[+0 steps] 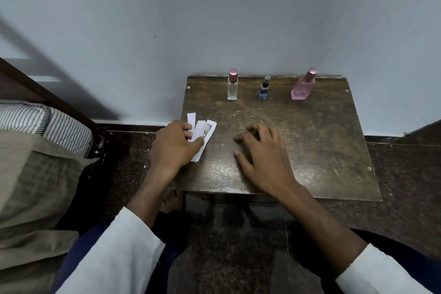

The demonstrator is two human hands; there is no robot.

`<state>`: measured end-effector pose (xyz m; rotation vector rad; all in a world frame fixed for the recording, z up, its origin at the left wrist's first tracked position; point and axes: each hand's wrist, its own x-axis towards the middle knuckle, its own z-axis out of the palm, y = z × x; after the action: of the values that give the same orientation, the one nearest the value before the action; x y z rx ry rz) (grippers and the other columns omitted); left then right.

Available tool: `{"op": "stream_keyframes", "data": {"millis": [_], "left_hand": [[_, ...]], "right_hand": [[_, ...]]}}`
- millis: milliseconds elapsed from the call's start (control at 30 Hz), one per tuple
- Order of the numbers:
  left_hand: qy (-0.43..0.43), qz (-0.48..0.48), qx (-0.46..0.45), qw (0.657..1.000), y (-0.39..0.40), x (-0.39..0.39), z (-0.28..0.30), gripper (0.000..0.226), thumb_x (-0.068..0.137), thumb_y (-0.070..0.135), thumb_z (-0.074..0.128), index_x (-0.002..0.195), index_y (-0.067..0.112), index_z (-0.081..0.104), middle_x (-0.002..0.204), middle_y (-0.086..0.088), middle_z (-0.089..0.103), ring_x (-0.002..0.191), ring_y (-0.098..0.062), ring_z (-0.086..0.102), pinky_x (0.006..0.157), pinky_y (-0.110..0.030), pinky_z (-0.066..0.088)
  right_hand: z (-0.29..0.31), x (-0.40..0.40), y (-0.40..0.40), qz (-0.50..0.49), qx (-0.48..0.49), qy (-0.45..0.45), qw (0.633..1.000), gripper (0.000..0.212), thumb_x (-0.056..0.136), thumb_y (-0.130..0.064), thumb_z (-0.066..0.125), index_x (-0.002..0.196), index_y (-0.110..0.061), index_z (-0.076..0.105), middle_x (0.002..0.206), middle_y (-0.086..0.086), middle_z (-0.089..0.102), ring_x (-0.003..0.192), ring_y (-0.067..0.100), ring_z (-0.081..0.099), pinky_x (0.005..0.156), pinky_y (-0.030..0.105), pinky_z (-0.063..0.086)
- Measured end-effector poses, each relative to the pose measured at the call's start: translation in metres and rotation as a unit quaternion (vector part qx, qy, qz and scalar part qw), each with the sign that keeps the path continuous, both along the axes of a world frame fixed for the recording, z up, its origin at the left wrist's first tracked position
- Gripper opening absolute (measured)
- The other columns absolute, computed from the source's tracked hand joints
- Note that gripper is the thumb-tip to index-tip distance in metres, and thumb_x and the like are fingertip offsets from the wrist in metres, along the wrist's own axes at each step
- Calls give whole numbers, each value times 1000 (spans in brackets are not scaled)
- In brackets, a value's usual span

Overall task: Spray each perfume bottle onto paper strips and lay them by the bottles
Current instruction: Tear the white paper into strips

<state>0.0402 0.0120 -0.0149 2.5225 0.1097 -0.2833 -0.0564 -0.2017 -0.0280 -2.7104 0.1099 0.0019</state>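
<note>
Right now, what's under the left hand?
White paper strips fan out from under the left hand, pinched at the table's left edge. The hand covers their lower parts, so the count is unclear.

A home bedroom: a bed (35,174) with striped mattress (47,124) and dark frame stands beside a worn wooden table (310,150), pushed against a scuffed painted wall (214,19) over a speckled stone floor (405,186).

Light: dim, cool, even
Glare: soft sheen on surface (238,174) near edge
Shadow: broad diagonal on wall (59,67)
Edges: wide-angle bending, slight softness
</note>
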Motion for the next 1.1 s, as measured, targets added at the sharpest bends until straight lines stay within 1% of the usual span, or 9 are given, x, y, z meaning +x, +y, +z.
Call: {"op": "stream_keyframes", "data": {"millis": [167,300,367,567,733,800,867,967,1100], "left_hand": [[-7,1,-14,1000,3,1,1,49,81,51,88,120,24,73,99,15,74,95,-8,71,90,-32,57],[-21,1,-67,998,9,4,9,42,79,40,94,111,22,74,91,17,72,73,3,68,67,-8,49],[-41,-7,-98,994,14,4,13,38,82,35,93,111,19,75,92,14,75,70,-1,70,67,-4,52],[-123,-82,-159,976,3,-8,30,38,83,35,92,116,25,76,103,14,77,81,2,72,71,-4,51],[-202,-161,-135,957,-4,-16,37,40,84,32,91,119,25,75,105,13,74,88,-3,70,80,-8,50],[-218,-160,-132,954,-3,-16,36,41,85,29,91,122,24,74,107,13,74,89,-3,70,81,-14,53],[-231,-148,-120,954,-2,-13,33,41,87,28,88,125,24,73,109,14,73,91,-2,70,79,-20,56],[-228,-106,-110,962,0,-9,26,39,89,30,85,126,24,72,110,17,73,89,-1,69,78,-23,60],[-228,-73,-130,962,-1,-7,25,37,90,30,85,125,25,73,109,18,74,91,-1,71,80,-30,63]], "right_hand": [[0,1,0,0,5,-8,1000,37,100,-48,62,133,-32,63,147,-1,46,133,21,38,108,41,39],[2,2,0,-4,13,-10,1000,35,101,-48,61,131,-31,65,144,-1,48,132,21,40,110,41,39],[3,3,0,-14,28,-11,999,35,102,-46,61,131,-28,66,142,-1,50,133,21,42,111,40,39],[15,7,7,-87,295,-100,946,18,105,-34,66,114,-22,75,112,-9,67,101,3,64,85,12,49],[17,11,7,-111,459,-20,881,24,101,-49,66,115,-30,73,105,-9,78,97,13,76,92,47,63],[15,11,12,-107,482,11,869,21,102,-46,66,115,-30,72,106,-9,79,98,13,76,96,50,62],[13,10,15,-78,438,-7,896,17,105,-36,66,118,-27,73,109,-10,78,101,10,74,96,44,61],[6,12,19,55,201,-78,975,30,106,-33,61,132,-20,70,129,-4,69,117,14,63,103,38,53],[-2,15,34,166,23,-46,985,50,105,-42,55,148,-18,57,156,2,54,144,25,44,119,45,39]]}}
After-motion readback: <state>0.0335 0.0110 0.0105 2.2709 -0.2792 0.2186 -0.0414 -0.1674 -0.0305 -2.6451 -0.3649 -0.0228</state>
